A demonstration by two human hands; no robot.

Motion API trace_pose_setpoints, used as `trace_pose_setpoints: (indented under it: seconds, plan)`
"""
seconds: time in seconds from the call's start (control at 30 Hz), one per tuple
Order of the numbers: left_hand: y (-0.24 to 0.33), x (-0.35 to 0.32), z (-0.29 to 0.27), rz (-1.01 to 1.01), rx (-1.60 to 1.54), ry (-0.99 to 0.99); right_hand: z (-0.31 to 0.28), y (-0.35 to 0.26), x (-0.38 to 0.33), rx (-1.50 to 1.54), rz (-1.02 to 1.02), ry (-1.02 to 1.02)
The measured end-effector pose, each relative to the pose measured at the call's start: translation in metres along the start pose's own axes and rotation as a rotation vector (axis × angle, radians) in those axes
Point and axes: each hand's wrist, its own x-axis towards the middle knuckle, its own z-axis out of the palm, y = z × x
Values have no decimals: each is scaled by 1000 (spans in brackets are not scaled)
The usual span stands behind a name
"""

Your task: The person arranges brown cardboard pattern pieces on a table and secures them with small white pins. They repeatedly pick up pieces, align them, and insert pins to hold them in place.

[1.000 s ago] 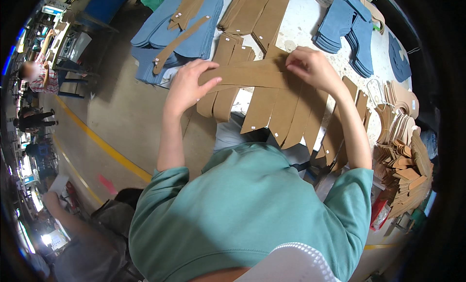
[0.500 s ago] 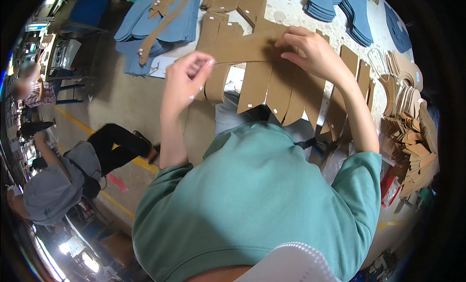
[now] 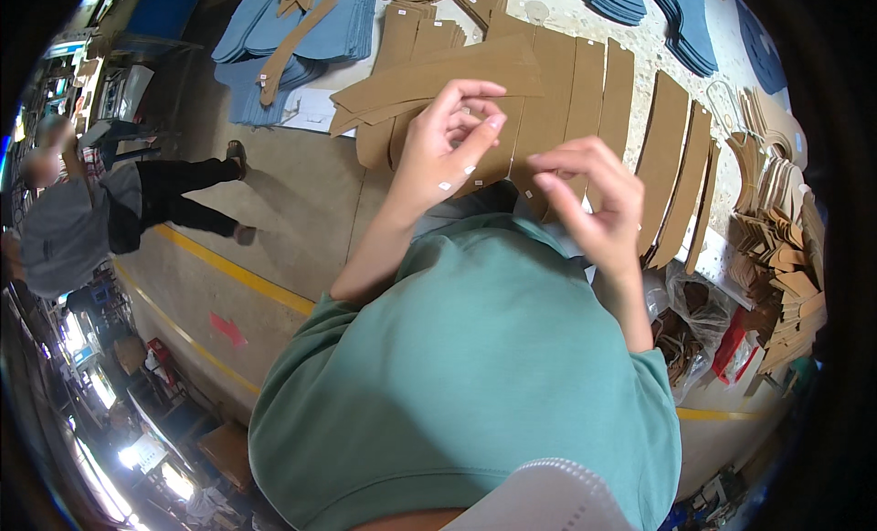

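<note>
Over the near edge of the table, my left hand point(image 3: 449, 145) is loosely curled, its thumb apart from its fingers, with nothing visible in it. Small white stickers cling to the skin by its thumb. To the right, my right hand point(image 3: 600, 202) hovers above the near ends of the strips, bent fingers and thumb a little apart; I see nothing between them. Flat brown strips point(image 3: 555, 74) lie side by side beneath the hands, some with white stickers at their ends. Behind my left hand, another brown strip point(image 3: 438, 72) lies crosswise over them.
Blue cut pieces point(image 3: 338, 28) are stacked at the far left, with a narrow brown strap point(image 3: 301, 48) on top. More blue stacks point(image 3: 683, 37) stand far right. Piled brown pieces point(image 3: 781, 257) line the right edge. A person point(image 3: 82, 220) is on the floor to the left.
The crosswise strip has left my hands and lies on the others. My left hand moved right, my right hand nearer my body. The person at left has moved farther away.
</note>
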Motion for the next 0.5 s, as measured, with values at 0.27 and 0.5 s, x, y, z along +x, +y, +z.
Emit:
trace_pose_setpoints:
  seconds: [0.27,0.5]
  plan:
    - [-2,9,13,-48,-91,-76,31,5,9,-205,-231,93]
    - [-11,17,23,83,-123,101,27,2,13,-277,-279,48]
